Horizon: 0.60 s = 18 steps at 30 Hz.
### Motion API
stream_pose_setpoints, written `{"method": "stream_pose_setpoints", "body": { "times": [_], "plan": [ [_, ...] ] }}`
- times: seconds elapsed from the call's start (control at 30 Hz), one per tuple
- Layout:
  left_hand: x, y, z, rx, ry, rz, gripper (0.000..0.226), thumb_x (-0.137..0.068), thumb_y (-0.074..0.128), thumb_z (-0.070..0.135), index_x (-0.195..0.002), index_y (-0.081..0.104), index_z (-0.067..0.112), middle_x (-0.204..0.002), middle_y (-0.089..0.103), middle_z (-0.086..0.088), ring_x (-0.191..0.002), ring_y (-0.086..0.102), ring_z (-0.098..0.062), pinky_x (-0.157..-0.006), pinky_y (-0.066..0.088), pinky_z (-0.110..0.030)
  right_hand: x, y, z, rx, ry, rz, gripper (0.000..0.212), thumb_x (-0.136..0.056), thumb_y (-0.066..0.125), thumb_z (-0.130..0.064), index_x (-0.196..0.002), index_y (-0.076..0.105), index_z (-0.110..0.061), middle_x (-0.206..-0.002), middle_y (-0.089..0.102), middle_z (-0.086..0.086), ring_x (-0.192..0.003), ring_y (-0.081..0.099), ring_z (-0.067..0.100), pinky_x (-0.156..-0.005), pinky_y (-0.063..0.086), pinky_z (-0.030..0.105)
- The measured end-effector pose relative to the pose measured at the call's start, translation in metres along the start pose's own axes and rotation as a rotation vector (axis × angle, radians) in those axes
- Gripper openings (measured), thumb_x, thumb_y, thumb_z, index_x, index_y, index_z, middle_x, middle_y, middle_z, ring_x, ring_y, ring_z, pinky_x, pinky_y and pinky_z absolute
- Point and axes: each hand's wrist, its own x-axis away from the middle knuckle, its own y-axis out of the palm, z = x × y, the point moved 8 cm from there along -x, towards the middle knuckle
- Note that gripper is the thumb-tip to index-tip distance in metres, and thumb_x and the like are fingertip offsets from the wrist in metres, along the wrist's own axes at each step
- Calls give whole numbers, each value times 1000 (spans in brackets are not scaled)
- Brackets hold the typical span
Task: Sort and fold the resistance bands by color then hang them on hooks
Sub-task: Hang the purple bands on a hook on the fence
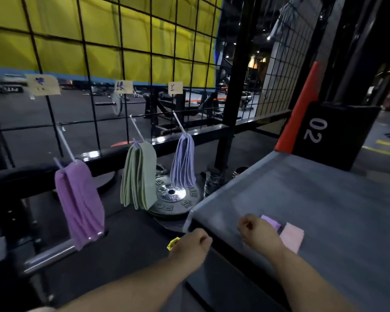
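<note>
Pink band (292, 238) lay folded on table (324, 199): soft, light; best pinched at fold. Right hand (256, 228), left hand (193, 243): fingers curled, grasp unclear.

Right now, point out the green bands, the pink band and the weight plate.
green bands (139, 176), head view, middle of the hanging bundle.
pink band (292, 237), head view, flat top face.
weight plate (178, 195), head view, shiny centre hub.
</note>
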Motion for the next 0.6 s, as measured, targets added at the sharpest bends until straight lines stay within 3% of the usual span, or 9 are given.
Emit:
{"method": "stream_pose_setpoints", "body": {
  "times": [0.13,0.3,0.43,0.6],
  "plan": [
    [-18,35,21,-61,11,-110,17,-85,50,45,-96,60,37,-103,68,7,-100,62,-18,-86,50,-31,1,-24,47,67,147,65,6,-90,56,-23,-88,61,-24,-89,66,-1,-91,63,22,-78,47,31],
    [-40,68,38,-93,-12,-160,33,-91,55,41,-121,61,29,-125,61,1,-113,58,-22,-93,49,-31,4,-29,73,206,209,49,28,-77,61,-25,-103,65,-33,-107,62,-5,-101,58,18,-84,49,29],
    [-53,84,48,-138,0,-199,31,-91,52,36,-114,60,16,-118,62,-9,-111,58,-31,-91,48,-34,2,-24,75,302,231,35,32,-76,63,-30,-107,64,-38,-116,58,-7,-112,52,18,-89,45,30],
    [-63,97,51,-152,-20,-215,28,-89,51,35,-108,62,18,-115,62,-13,-103,59,-33,-90,49,-37,-1,-14,76,422,237,44,36,-81,59,-30,-116,59,-39,-126,53,-3,-120,47,21,-95,41,35]
  ]
}}
